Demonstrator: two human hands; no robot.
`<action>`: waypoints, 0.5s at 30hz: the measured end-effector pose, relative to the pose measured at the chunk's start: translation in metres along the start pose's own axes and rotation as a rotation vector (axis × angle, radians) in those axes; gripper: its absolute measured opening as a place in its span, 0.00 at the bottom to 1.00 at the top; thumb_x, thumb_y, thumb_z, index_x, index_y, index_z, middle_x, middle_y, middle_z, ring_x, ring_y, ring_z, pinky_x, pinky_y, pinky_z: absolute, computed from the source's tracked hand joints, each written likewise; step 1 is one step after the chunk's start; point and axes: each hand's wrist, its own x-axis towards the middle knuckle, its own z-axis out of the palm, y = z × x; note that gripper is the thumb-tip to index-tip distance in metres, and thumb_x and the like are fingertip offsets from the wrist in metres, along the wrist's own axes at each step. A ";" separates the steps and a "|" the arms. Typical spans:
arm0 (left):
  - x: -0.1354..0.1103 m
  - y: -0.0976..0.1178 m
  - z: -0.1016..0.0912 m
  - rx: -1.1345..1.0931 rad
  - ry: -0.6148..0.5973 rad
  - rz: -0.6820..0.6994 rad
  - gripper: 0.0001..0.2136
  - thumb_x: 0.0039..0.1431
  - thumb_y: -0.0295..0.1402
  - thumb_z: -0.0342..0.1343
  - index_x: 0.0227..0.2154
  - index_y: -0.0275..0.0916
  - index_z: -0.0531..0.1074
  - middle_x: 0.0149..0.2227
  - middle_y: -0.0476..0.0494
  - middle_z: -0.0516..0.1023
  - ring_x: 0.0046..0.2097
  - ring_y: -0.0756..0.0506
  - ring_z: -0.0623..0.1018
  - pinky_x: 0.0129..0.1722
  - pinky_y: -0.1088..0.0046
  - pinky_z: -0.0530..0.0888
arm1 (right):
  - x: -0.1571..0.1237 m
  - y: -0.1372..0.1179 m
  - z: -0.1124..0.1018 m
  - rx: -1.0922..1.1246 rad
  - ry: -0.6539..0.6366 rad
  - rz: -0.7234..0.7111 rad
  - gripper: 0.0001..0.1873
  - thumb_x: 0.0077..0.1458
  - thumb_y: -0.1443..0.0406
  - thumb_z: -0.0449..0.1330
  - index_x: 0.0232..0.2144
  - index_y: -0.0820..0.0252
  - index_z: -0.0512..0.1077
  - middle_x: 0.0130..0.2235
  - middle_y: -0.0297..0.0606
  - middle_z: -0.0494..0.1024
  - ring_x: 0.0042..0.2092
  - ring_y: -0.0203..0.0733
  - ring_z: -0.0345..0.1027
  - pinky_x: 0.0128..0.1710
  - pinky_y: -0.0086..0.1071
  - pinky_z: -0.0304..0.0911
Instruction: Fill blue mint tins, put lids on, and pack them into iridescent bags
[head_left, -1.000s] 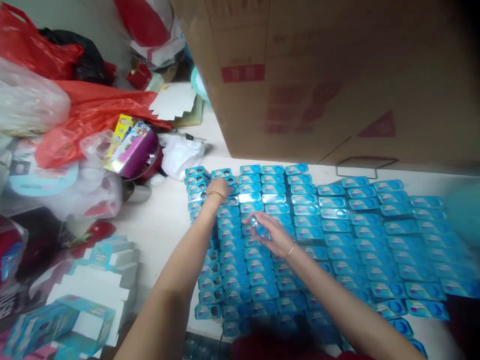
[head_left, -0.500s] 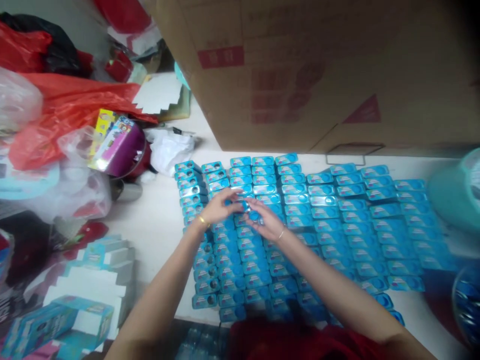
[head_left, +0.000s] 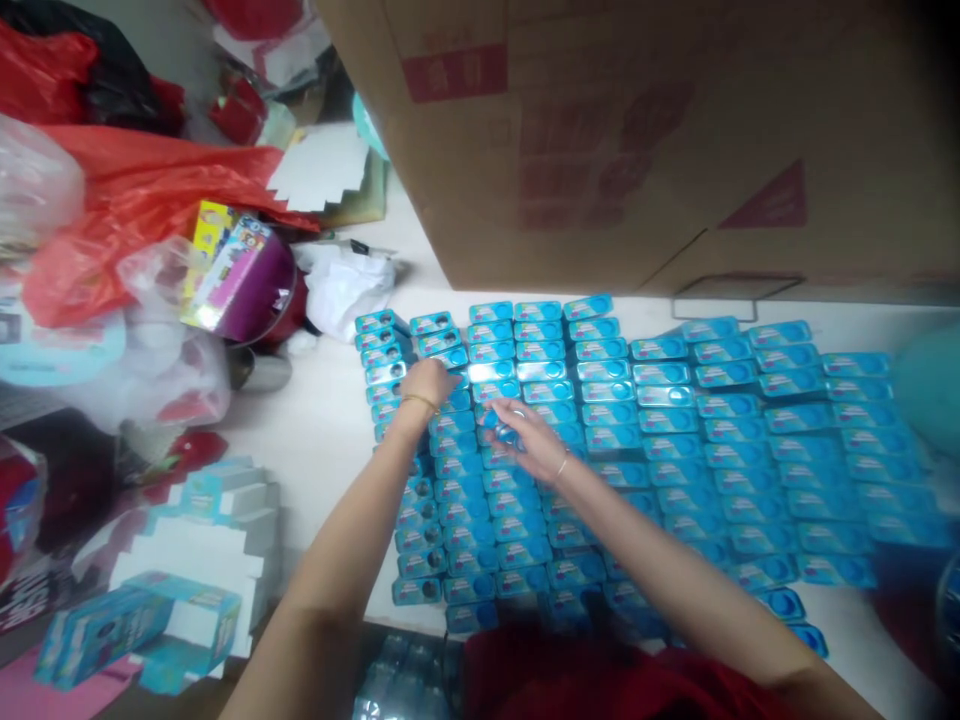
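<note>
At the far left I see red bags [head_left: 150,190] and clear bags [head_left: 45,180] heaped up, with a purple pack [head_left: 247,285] lying against them. Below that, near the bottom left corner, a stack of flat cartons [head_left: 187,560] sits with one blue carton [head_left: 135,625] folded up on top.

Moving right, white paper [head_left: 345,285] lies crumpled just beyond the corner of the table [head_left: 322,470]. The table carries the small blue boxes [head_left: 675,420], laid flat in tight rows, edge to edge, from the left columns across to the right side.

My left hand [head_left: 429,385] rests on the boxes near the upper left of the rows, a bangle [head_left: 418,402] on the wrist. The fingers curl down onto a box there, but blur keeps me from telling whether they pinch it or only press on it.

Just right of it, close but apart, my right hand [head_left: 529,440] hovers low over the rows with a thin bracelet [head_left: 562,466] at the wrist. Its fingers are drawn together round a small blue thing [head_left: 504,430]; I cannot tell exactly what it is.

Behind the rows a big brown box [head_left: 637,150] fills the top of the view, red markings on its side. At the right edge a teal blur [head_left: 930,385] shows.
</note>
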 end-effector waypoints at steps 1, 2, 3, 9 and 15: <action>0.005 0.003 -0.001 0.062 -0.045 -0.003 0.16 0.51 0.45 0.57 0.32 0.35 0.77 0.39 0.31 0.79 0.44 0.36 0.78 0.40 0.67 0.71 | 0.000 0.000 0.000 0.004 0.010 0.000 0.18 0.43 0.55 0.69 0.36 0.55 0.73 0.33 0.32 0.77 0.29 0.33 0.70 0.28 0.26 0.67; 0.009 0.005 -0.001 0.107 -0.079 -0.008 0.18 0.51 0.47 0.58 0.34 0.35 0.77 0.41 0.30 0.79 0.45 0.34 0.78 0.41 0.66 0.72 | 0.001 0.000 0.001 0.009 0.022 -0.001 0.18 0.43 0.55 0.69 0.35 0.55 0.72 0.32 0.32 0.77 0.29 0.33 0.70 0.28 0.26 0.66; 0.011 0.007 -0.002 0.137 -0.098 -0.016 0.20 0.51 0.48 0.58 0.35 0.34 0.77 0.42 0.28 0.79 0.46 0.33 0.77 0.42 0.65 0.72 | 0.002 -0.001 0.002 0.015 0.034 -0.003 0.19 0.42 0.55 0.69 0.34 0.55 0.71 0.32 0.31 0.77 0.29 0.33 0.70 0.28 0.26 0.66; 0.001 0.008 -0.006 0.187 -0.041 -0.044 0.19 0.52 0.47 0.58 0.37 0.34 0.77 0.42 0.27 0.78 0.45 0.33 0.78 0.43 0.61 0.72 | 0.006 -0.003 0.004 0.040 0.027 -0.031 0.20 0.42 0.54 0.70 0.34 0.54 0.67 0.31 0.31 0.78 0.28 0.33 0.70 0.26 0.26 0.64; -0.055 0.005 0.006 -0.485 0.021 0.459 0.10 0.56 0.36 0.55 0.38 0.38 0.75 0.38 0.42 0.78 0.40 0.45 0.77 0.43 0.71 0.72 | 0.008 -0.002 0.002 0.095 0.058 -0.063 0.24 0.37 0.54 0.72 0.33 0.53 0.66 0.27 0.27 0.75 0.26 0.33 0.69 0.26 0.26 0.64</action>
